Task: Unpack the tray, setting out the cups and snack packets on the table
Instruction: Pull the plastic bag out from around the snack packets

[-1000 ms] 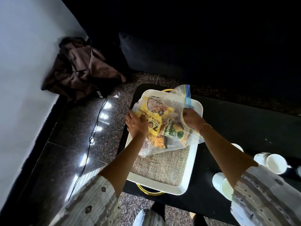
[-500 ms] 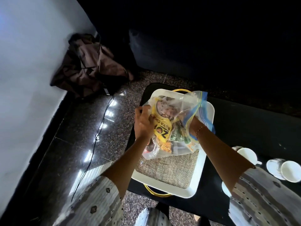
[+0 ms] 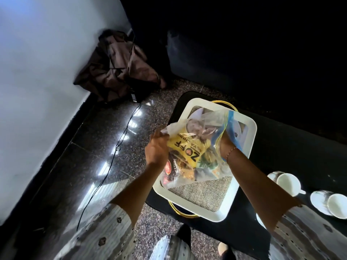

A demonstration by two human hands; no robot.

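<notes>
We find the clear zip bag of snack packets (image 3: 195,152) lifted above the white tray (image 3: 242,177) on the black table (image 3: 293,143). The left hand (image 3: 156,150) pinches the bag's left edge in closed fingers. The right hand (image 3: 226,145) grips the blue-striped mouth side, fingers partly hidden behind plastic. Two white cups (image 3: 288,182) lie right of the tray.
</notes>
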